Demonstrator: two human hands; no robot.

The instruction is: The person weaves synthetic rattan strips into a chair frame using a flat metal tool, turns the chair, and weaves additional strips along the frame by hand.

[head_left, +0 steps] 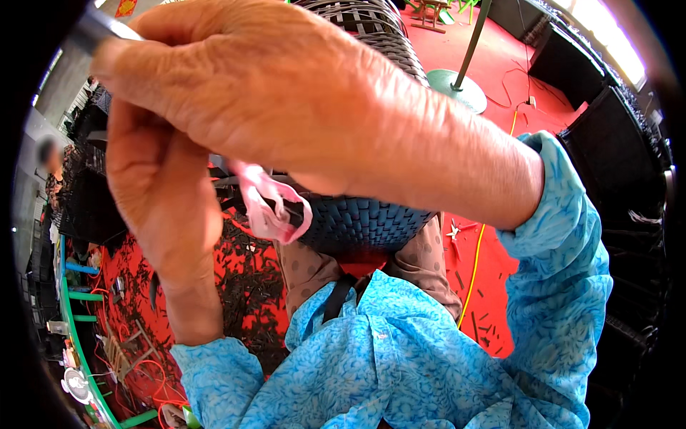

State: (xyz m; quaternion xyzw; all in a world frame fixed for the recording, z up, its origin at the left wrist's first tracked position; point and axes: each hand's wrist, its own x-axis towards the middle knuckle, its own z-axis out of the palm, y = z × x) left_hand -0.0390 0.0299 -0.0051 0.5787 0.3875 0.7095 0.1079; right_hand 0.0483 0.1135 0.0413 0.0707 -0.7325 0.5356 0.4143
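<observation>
My right hand fills the upper middle of the view, raised close to the camera, fingers closed around a thin grey tool or strip that sticks out at the upper left. My left hand rises from the lower left just under it, with its fingers hidden behind the right hand. A pink strip of plastic hangs below the two hands. Behind them sits a dark woven wicker piece resting on my lap. Both sleeves are light blue with a pattern.
The red floor is littered with dark wicker offcuts. A green metal stand base and a yellow cable lie to the right. Dark woven furniture pieces stand right and left. A green frame runs along the left edge.
</observation>
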